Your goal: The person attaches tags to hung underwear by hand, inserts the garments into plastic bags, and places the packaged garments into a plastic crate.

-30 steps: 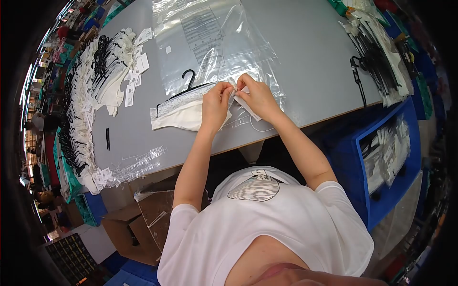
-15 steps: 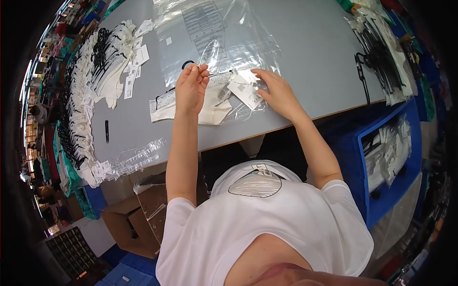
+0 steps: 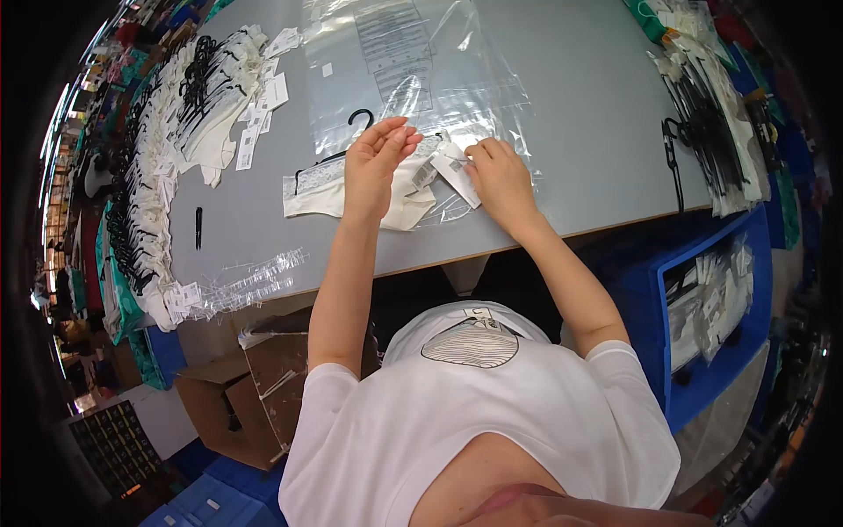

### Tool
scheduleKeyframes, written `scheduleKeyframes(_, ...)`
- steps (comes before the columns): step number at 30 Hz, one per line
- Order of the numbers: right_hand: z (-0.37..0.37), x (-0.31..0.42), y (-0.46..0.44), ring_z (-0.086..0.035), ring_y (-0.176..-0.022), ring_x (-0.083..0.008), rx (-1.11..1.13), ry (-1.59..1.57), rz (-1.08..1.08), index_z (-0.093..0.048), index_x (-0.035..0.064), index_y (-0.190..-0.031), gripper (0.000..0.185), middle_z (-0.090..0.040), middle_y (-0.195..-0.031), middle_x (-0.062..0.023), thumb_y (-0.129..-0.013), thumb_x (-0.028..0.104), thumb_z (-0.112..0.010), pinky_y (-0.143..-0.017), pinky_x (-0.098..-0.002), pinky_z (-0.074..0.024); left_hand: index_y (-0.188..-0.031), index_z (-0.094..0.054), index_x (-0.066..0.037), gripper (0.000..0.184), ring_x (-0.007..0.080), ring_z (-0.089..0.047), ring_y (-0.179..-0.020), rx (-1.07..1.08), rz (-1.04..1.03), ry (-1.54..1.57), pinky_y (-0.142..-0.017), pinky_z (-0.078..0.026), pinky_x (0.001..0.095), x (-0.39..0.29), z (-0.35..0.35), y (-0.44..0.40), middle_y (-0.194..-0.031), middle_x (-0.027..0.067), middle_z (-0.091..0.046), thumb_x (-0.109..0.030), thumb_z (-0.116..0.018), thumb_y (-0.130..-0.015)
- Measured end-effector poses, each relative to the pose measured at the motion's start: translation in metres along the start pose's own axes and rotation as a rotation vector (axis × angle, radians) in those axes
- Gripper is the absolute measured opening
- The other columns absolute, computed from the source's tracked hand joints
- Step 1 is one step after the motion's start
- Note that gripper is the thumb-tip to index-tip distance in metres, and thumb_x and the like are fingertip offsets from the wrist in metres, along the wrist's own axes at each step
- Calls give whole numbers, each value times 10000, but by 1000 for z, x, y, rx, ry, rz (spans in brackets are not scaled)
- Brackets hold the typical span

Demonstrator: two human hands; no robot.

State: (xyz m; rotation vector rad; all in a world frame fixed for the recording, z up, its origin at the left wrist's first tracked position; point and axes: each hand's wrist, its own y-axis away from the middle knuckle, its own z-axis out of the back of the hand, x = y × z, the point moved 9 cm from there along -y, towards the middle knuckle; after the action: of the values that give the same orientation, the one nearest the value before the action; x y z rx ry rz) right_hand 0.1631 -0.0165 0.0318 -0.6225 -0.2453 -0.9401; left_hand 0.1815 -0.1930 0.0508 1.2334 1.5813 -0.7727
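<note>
A cream garment with a lace band (image 3: 318, 200), apparently underwear, lies on the table near its front edge. A black hanger (image 3: 360, 115) hook sticks up behind it. Above the garment is my left hand (image 3: 373, 176), its fingers loosely stretched towards the right and nothing visible in them. My right hand (image 3: 502, 183) has its fingertips closed on the upper edge of a white hang tag (image 3: 458, 183) at the garment's right side. Beside that tag is a barcode label (image 3: 423, 176). Beneath and behind lies a large clear plastic bag (image 3: 474, 66) with printed text.
Many cream garments on black hangers (image 3: 206, 105) are piled at the left, with white tags. A black pen-like item (image 3: 198, 228) and clear plastic fasteners (image 3: 263, 279) lie nearby. More hangered garments (image 3: 711, 114) are at the right. A blue crate (image 3: 654, 303) holds bagged pieces.
My right hand has moved in and closed on the hang tag, which is now tilted more steeply. My left hand's fingers have loosened from a pinch and stretched out to the right.
</note>
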Motion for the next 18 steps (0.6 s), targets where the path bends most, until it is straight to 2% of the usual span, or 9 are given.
scheduleKeyframes(3, -19, 0, -18, -580, -803, -267, 10, 126, 31, -597, 47, -905, 79, -604, -886, -77, -827, 51, -608, -737, -357, -483, -1112, -618, 23, 221, 140, -648, -857, -27, 5, -26, -775, -508, 217, -1, 8, -2, -968, 105, -675, -75, -621, -914)
scheduleKeyframes(4, -22, 1, -21, -579, -789, -275, 20, 90, 28, -594, 49, -894, 73, -604, -871, -81, -822, 47, -605, -727, -363, -483, -1101, -626, 14, 218, 134, -649, -850, -37, 19, -20, -762, -503, 213, 1, 12, -3, -965, 99, -681, -84, -632, -907)
scheduleKeyframes(7, -20, -15, -20, -590, -744, -226, 97, -52, -81, -605, 32, -924, 96, -641, -847, -74, -829, 29, -590, -692, -321, -477, -1067, -648, -12, 208, 115, -651, -829, -137, 0, -41, -724, -485, 201, 1, 31, -4, -953, 83, -700, -111, -664, -885)
scheduleKeyframes(10, -19, -44, -14, -579, -698, -163, 139, -413, -265, -602, 34, -936, 85, -629, -800, -47, -852, 30, -586, -678, -285, -469, -1049, -663, -34, 217, 84, -626, -810, -268, -46, -99, -711, -464, 196, 4, 49, -4, -930, 42, -712, -136, -693, -860)
scheduleKeyframes(14, -27, -64, -12, -560, -723, -133, 138, -760, -222, -592, 30, -947, 77, -602, -810, -19, -877, 18, -562, -702, -247, -461, -1044, -665, -33, 196, 81, -621, -813, -359, -55, -20, -713, -466, 190, 10, 67, -10, -928, 42, -710, -118, -680, -868)
scheduleKeyframes(18, -19, -88, -7, -573, -799, -144, 187, -1043, -328, -588, 1, -1028, 131, -608, -904, -61, -901, 19, -563, -755, -232, -469, -1040, -666, -29, 181, 78, -621, -813, -379, -66, 44, -714, -470, 187, 14, 77, -10, -921, 43, -708, -103, -671, -875)
